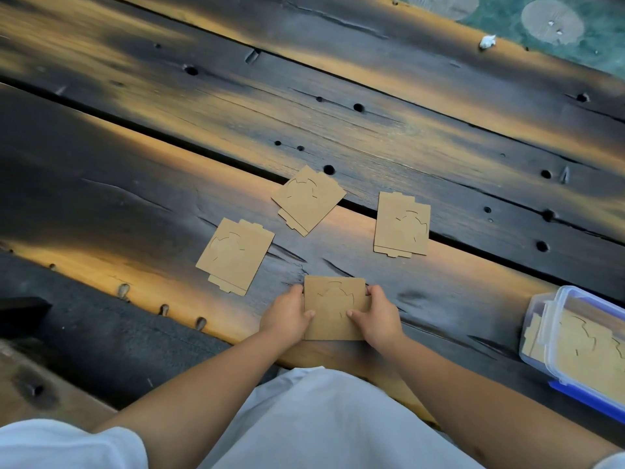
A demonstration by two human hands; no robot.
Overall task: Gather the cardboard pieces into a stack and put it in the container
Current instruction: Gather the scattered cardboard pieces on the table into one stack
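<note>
A brown cardboard piece (334,304) lies near the table's front edge, gripped at its two sides by my left hand (287,316) and my right hand (377,318). Three more small piles of cardboard lie loose on the dark planks: one to the left (235,255), one further back in the middle (307,199), and one at the right (402,225). Each looks like two pieces lying slightly offset. A clear plastic container (575,343) with a blue rim stands at the right edge and holds more cardboard.
The wooden table (236,113) is made of wide scorched planks with gaps and knot holes. A dark object (23,308) sits at the left edge. A small white scrap (487,41) lies at the far edge, with green ground beyond.
</note>
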